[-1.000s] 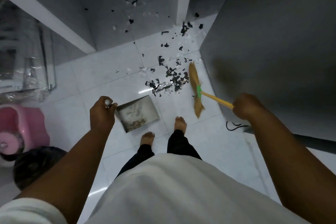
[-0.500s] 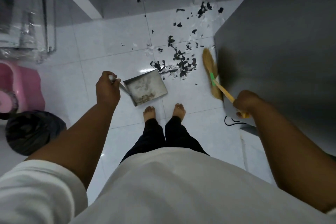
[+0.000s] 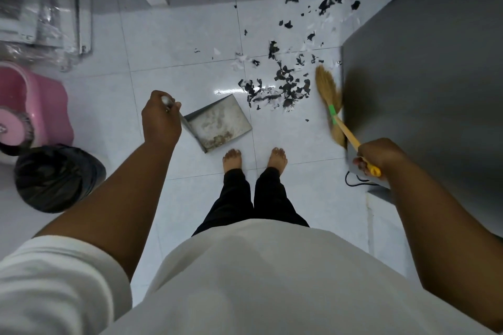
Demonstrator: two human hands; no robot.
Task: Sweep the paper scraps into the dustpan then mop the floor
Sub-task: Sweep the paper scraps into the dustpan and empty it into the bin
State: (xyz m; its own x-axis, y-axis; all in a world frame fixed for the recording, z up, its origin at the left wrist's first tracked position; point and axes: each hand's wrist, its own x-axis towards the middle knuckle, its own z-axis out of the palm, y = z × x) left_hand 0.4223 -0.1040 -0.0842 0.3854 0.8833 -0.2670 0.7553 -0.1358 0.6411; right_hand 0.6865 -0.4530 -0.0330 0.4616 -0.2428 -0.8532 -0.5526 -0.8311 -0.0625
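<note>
The left hand [image 3: 160, 122] still grips the dustpan [image 3: 217, 122] by its metal handle, fingers curled round it. The pan sits on the white tiled floor [image 3: 168, 43] just ahead of the bare feet [image 3: 232, 159], its open lip turned towards the scraps [image 3: 280, 87]. It lies much as it did half a second ago. Only grey dust and grit show inside it, and no scraps have gone in.

The right hand [image 3: 378, 156] is clamped round the end of the broom [image 3: 328, 90] and its yellow handle. A second ago the bristles lay against the right edge of the main pile. Now they are drawn back to the right, close against the grey cabinet [image 3: 422, 76] and apart from the pile. Their lower part is blurred.

The main pile of black and white scraps lies between the pan's lip and the broom, near the pan's far corner but not on it, much as before. Looser scraps trail away up the floor towards the far wall and into the opening beyond.

The view has pulled back since a second ago, so more of the legs and white shirt shows.

At the left stand a pink bucket [image 3: 35, 106] and, just in front of it, a black bag [image 3: 54, 177]. A dark cable [image 3: 353, 181] curls on the floor below the right hand.
</note>
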